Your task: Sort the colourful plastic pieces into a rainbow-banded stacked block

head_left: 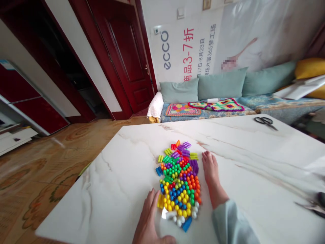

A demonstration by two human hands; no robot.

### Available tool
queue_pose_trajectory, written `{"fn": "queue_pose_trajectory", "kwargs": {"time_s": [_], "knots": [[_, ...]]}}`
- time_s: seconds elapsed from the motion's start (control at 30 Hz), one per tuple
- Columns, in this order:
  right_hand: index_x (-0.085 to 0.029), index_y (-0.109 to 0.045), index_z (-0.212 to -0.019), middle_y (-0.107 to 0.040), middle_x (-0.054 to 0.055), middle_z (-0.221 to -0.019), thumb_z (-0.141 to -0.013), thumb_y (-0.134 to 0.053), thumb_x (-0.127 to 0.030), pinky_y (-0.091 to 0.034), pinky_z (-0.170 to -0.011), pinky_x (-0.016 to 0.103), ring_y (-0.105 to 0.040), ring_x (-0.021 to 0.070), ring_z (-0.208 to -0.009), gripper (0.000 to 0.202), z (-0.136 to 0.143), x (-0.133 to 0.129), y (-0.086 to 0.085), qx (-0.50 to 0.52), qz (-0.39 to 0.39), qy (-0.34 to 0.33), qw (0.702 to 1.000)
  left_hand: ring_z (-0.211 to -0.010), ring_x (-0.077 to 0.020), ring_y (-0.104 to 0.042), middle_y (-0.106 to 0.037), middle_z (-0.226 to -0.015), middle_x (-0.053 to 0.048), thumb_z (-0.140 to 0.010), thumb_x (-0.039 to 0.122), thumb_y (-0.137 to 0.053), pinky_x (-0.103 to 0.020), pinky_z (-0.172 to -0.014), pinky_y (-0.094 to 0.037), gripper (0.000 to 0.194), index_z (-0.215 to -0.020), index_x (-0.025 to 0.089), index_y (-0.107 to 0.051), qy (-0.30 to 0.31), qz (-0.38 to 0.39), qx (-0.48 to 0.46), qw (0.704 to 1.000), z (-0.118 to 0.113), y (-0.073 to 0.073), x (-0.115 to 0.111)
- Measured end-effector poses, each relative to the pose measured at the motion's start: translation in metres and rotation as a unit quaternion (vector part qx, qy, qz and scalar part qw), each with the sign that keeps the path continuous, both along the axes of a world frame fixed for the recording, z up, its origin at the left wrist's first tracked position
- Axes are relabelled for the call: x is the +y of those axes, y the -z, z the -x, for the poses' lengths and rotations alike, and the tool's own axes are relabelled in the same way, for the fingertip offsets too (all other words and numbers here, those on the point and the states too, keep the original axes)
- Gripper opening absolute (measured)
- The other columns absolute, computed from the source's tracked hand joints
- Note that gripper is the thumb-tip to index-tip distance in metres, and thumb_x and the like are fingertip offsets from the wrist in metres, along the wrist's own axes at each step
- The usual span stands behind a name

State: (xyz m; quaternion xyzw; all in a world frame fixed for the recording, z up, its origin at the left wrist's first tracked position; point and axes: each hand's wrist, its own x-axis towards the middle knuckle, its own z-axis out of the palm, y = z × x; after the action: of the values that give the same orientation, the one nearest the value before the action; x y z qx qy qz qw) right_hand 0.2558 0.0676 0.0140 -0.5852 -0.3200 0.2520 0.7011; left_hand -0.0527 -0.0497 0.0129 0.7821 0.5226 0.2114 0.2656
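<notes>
A pile of small coloured balls and short cylinder-shaped pieces lies on the white marbled table. Yellow, blue, white, orange, green, red and purple are among the colours. At the pile's lower left, my left hand stands on edge with its thumb apart, close to a yellow piece. My right hand rests at the right side of the pile, fingers stretched forward beside the purple pieces. Both hands look to hold nothing.
Black-handled scissors lie at the table's far right, and a second pair sits at the right edge. Behind the table stands a sofa with green cushions and a crocheted cover. A dark red door is at the back left.
</notes>
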Motion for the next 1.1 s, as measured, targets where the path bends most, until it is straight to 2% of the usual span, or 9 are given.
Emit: {"fn": "queue_pose_trajectory", "kwargs": {"time_s": [0.1, 0.23, 0.3, 0.4, 0.57, 0.7, 0.83, 1.0, 1.1], "knots": [[-0.018, -0.053, -0.122, -0.057, 0.014, -0.128, -0.087, -0.042, -0.064, -0.05, -0.091, 0.04, -0.058, 0.026, -0.114, 0.059, 0.006, -0.049, 0.001, 0.0, 0.062, -0.028, 0.998, -0.143, -0.0425, -0.009, -0.01, -0.159, -0.01, -0.047, 0.037, -0.085, -0.06, -0.116, -0.014, 0.133, -0.152, 0.032, -0.004, -0.036, -0.023, 0.029, 0.999, -0.028, 0.016, -0.005], [-0.022, -0.054, -0.125, -0.061, 0.012, -0.123, -0.087, -0.049, -0.055, -0.044, -0.098, 0.049, -0.055, 0.0294, -0.116, 0.051, 0.042, -0.102, -0.004, -0.175, 0.105, -0.097, 0.974, -0.14, -0.0405, -0.024, -0.02, -0.155, -0.015, -0.056, 0.034, -0.078, -0.057, -0.112, -0.027, 0.114, -0.152, 0.025, -0.016, -0.056, -0.074, 0.006, 0.996, -0.062, 0.01, 0.017], [-0.028, -0.053, -0.129, -0.059, 0.009, -0.126, -0.085, -0.055, -0.052, -0.041, -0.101, 0.05, -0.053, 0.0297, -0.118, 0.05, 0.065, -0.112, -0.008, -0.254, 0.093, -0.084, 0.959, -0.138, -0.0375, -0.03, -0.024, -0.153, -0.015, -0.059, 0.031, -0.074, -0.053, -0.11, -0.033, 0.104, -0.149, 0.025, -0.022, -0.031, -0.117, -0.011, 0.993, -0.068, 0.008, 0.026], [-0.032, -0.056, -0.126, -0.055, 0.007, -0.129, -0.082, -0.061, -0.046, -0.041, -0.099, 0.051, -0.05, 0.0308, -0.12, 0.047, 0.087, -0.105, -0.013, -0.302, 0.094, -0.047, 0.947, -0.133, -0.0368, -0.038, -0.027, -0.15, -0.012, -0.065, 0.033, -0.07, -0.05, -0.103, -0.043, 0.087, -0.144, 0.03, -0.034, -0.016, -0.18, -0.014, 0.983, -0.068, 0.011, 0.038], [-0.03, -0.058, -0.122, -0.052, 0.006, -0.13, -0.079, -0.064, -0.04, -0.041, -0.102, 0.048, -0.048, 0.0286, -0.121, 0.044, 0.094, -0.087, -0.014, -0.255, 0.015, -0.03, 0.966, -0.131, -0.0354, -0.042, -0.024, -0.152, -0.005, -0.072, 0.037, -0.066, -0.049, -0.097, -0.05, 0.074, -0.141, 0.038, -0.037, 0.004, -0.225, -0.04, 0.973, -0.063, 0.012, 0.055], [-0.028, -0.058, -0.121, -0.055, 0.005, -0.128, -0.081, -0.063, -0.041, -0.041, -0.104, 0.043, -0.05, 0.0255, -0.122, 0.043, 0.099, -0.071, -0.018, -0.134, -0.055, -0.058, 0.988, -0.133, -0.0345, -0.038, -0.026, -0.152, -0.003, -0.074, 0.038, -0.066, -0.052, -0.106, -0.042, 0.069, -0.139, 0.038, -0.04, 0.039, -0.248, -0.106, 0.962, -0.064, 0.0, 0.072], [-0.026, -0.056, -0.123, -0.058, 0.004, -0.126, -0.081, -0.062, -0.044, -0.042, -0.104, 0.04, -0.052, 0.0242, -0.12, 0.047, 0.099, -0.044, -0.039, -0.061, -0.092, -0.107, 0.988, -0.139, -0.0325, -0.031, -0.029, -0.15, -0.004, -0.079, 0.037, -0.065, -0.051, -0.111, -0.036, 0.064, -0.138, 0.035, -0.04, 0.025, -0.238, -0.15, 0.959, -0.076, -0.02, 0.099], [-0.024, -0.05, -0.133, -0.058, 0.007, -0.131, -0.088, -0.054, -0.045, -0.042, -0.103, 0.042, -0.052, 0.0243, -0.122, 0.05, 0.071, -0.016, -0.054, -0.134, -0.074, -0.153, 0.976, -0.134, -0.028, -0.039, -0.035, -0.147, -0.005, -0.082, 0.037, -0.064, -0.04, -0.108, -0.042, 0.048, -0.128, 0.029, -0.054, 0.049, -0.217, -0.104, 0.969, -0.083, -0.039, 0.135], [-0.025, -0.057, -0.125, -0.062, 0.007, -0.123, -0.09, -0.05, -0.045, -0.042, -0.101, 0.041, -0.054, 0.0236, -0.116, 0.041, 0.04, -0.009, -0.038, -0.252, -0.029, -0.088, 0.963, -0.127, -0.0256, -0.046, -0.047, -0.138, -0.004, -0.086, 0.039, -0.06, -0.039, -0.106, -0.043, 0.037, -0.122, 0.03, -0.06, -0.039, -0.249, -0.063, 0.966, -0.072, -0.032, 0.155]]}}
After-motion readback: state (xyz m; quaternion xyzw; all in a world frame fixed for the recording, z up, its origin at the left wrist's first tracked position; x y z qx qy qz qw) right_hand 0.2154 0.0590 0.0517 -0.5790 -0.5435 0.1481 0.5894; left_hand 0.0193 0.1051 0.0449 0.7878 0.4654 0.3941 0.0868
